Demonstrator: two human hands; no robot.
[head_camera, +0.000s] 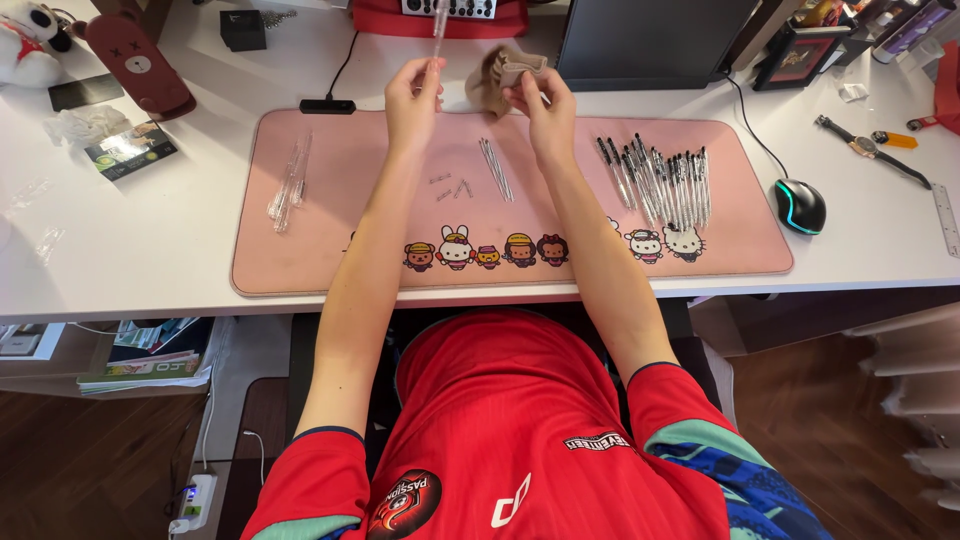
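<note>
Head view: white counter (150, 240) carrying a pink mat (330, 250). Assembled pens (660, 185) lie in a row right of centre; clear barrels (288, 185) at left and thin refills (496, 168) in the middle remain loose. Top centre, the left hand (413, 95) grips one clear barrel (439, 25) upright; the right hand (538, 95) clenches a brown cloth (497, 75).

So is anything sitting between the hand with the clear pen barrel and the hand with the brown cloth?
Nothing visible. The left hand holds the clear pen barrel upright, the right hand grips the brown cloth, and only bare pink desk mat shows in the gap between them.
</note>
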